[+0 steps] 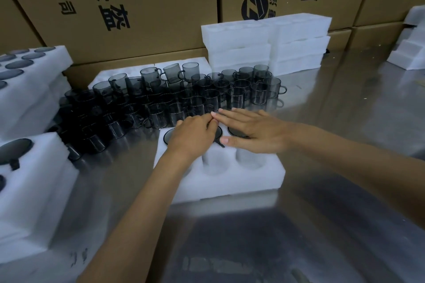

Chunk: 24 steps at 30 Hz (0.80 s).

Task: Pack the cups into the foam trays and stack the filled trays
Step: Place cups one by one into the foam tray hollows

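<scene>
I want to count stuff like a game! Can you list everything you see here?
loose cups: too many to count, dark smoky glass, crowded on the table behind the tray
foam tray: one, white, middle, far pockets hold cups, two near pockets visibly empty
filled trays: several, white, left side
empty trays: a stack, white, back right
cardboard boxes: several, brown, along the back
table: one, shiny metal
left hand: resting on tray's far pockets
right hand: flat, fingers straight, over tray's far pockets
</scene>
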### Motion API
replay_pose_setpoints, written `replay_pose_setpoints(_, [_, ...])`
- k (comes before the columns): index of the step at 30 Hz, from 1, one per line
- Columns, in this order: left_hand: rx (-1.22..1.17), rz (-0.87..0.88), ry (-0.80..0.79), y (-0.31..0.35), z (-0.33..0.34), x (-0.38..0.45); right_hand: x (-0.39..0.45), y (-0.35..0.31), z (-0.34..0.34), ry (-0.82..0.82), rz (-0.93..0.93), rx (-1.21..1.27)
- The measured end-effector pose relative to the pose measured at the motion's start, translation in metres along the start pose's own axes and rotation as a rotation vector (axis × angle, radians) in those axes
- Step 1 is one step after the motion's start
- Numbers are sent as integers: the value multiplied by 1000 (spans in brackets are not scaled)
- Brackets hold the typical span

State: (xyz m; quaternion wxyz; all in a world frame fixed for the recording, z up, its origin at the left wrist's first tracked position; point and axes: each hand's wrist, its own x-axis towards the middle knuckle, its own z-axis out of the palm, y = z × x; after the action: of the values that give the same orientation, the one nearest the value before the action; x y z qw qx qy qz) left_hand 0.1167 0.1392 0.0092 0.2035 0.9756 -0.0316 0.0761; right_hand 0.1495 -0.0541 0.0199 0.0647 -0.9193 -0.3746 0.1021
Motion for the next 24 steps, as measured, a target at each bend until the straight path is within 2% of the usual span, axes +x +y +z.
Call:
replay_pose_setpoints(7, [-100,-43,-41,3,-7,-2,8,-4,0,-42,69,-54])
replay_pose_setpoints(12, [-133,-56,-63,1,-12,-4,14,-15,-8,-62,143,166])
replay_pose_setpoints(19, [-173,-19,-84,-17,-25,-2,81,-5,-49,356,225,365])
replay_pose_setpoints(24, [-187,18,-4,-22,-16,-2,150,6,-67,377,287,374])
